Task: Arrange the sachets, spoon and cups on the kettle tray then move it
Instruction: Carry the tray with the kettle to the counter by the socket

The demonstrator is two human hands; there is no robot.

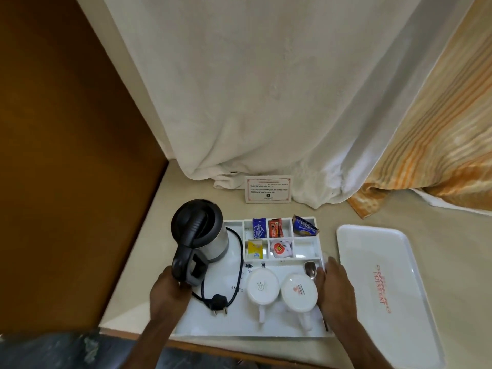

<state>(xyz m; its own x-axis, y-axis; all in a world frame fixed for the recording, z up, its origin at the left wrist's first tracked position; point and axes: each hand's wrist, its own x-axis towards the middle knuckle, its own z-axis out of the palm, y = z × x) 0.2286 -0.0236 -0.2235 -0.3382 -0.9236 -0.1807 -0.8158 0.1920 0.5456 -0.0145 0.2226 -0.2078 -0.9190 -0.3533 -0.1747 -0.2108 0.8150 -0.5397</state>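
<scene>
A white kettle tray (234, 324) lies on the beige counter. On its left stands a steel kettle (202, 230) with a black lid and handle, its black cord and plug (218, 304) coiled in front. Several sachets (277, 227) fill the compartments at the back. Two white cups (262, 287) (299, 292) stand upside down at the front. A metal spoon (310, 269) lies along the right side. My left hand (167, 294) grips the tray's left edge below the kettle handle. My right hand (336, 288) holds the tray's right edge beside the spoon.
A second white tray (378, 286) with red lettering lies just right of the kettle tray. A small printed card (268, 189) stands behind, against a white curtain (266, 89). A brown wooden wall (66, 155) bounds the left. An orange striped curtain (439, 155) hangs at right.
</scene>
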